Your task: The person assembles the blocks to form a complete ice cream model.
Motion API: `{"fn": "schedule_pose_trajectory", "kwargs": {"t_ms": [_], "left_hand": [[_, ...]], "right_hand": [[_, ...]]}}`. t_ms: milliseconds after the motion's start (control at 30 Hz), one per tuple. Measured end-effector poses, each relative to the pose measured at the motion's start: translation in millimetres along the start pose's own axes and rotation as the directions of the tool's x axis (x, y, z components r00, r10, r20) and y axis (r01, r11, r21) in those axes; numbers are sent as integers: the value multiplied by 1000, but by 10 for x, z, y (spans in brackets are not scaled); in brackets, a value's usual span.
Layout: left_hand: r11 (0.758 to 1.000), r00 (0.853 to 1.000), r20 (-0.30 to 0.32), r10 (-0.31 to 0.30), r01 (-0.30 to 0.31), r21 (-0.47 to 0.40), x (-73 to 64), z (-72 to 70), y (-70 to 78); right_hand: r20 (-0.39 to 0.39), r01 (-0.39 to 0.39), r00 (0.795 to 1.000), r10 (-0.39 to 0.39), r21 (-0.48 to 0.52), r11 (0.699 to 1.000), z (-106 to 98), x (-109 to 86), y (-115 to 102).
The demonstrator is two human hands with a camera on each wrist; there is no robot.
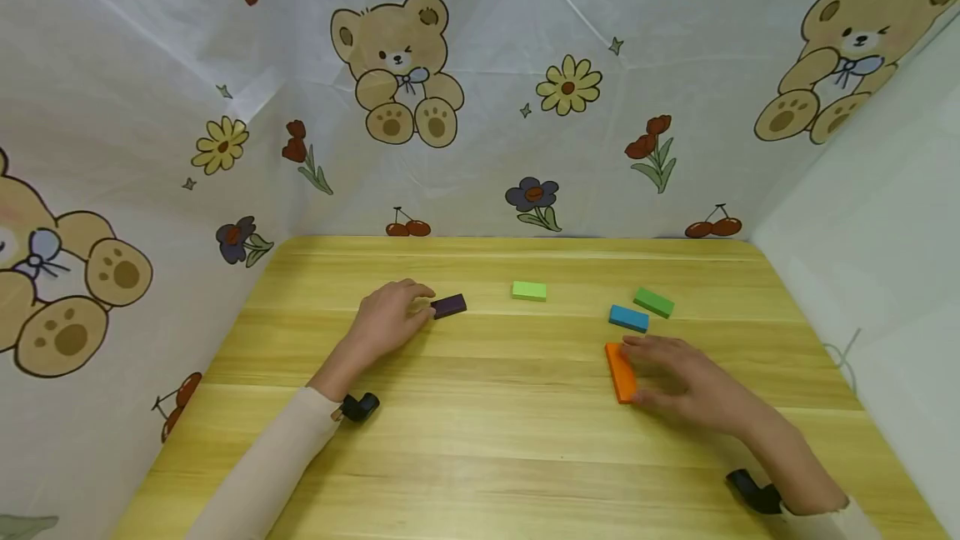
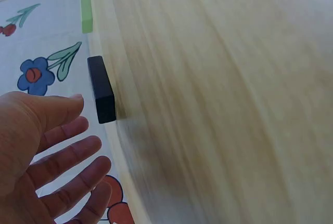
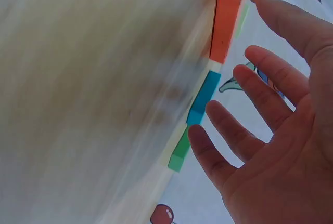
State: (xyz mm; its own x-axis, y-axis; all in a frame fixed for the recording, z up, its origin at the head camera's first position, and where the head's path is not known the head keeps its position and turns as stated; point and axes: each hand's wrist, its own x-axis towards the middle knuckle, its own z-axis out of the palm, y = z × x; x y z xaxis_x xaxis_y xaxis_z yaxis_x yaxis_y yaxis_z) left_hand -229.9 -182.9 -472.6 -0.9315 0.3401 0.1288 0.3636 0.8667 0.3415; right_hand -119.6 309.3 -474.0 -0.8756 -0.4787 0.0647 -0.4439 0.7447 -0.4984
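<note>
At the left of the table a dark, nearly black block (image 1: 449,306) lies flat. My left hand (image 1: 387,317) is right beside its left end, and in the left wrist view the fingers (image 2: 70,156) are spread and relaxed with nothing between them. On the right side lies a longer orange block (image 1: 620,373). My right hand (image 1: 693,382) hovers at its right edge, thumb and fingers apart; the right wrist view shows an empty palm. Just beyond the orange block are a blue block (image 1: 628,318) and a green block (image 1: 654,302), set close together.
A light green block (image 1: 529,291) lies near the back middle of the wooden table (image 1: 480,457). Behind and left hangs a white cloth (image 1: 480,165) printed with bears and flowers. A thin pale cord (image 1: 847,357) shows at the right edge.
</note>
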Motion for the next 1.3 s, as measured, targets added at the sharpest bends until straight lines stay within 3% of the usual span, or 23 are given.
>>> {"fn": "schedule_pose_trajectory", "kwargs": {"t_ms": [200,833,1300], "left_hand": [[1000,1000,16,0,-1,11,62,49,39],[1000,1000,17,-1,1,2,78,110,42],[999,999,29,36,-37,19,144,137,193]], "right_hand": [[18,-5,1000,5,-9,1000,55,12,-6],[29,-27,999,28,-6,1000,79,51,-43],[30,12,999,-11,-27,1000,155,188,-214]]}}
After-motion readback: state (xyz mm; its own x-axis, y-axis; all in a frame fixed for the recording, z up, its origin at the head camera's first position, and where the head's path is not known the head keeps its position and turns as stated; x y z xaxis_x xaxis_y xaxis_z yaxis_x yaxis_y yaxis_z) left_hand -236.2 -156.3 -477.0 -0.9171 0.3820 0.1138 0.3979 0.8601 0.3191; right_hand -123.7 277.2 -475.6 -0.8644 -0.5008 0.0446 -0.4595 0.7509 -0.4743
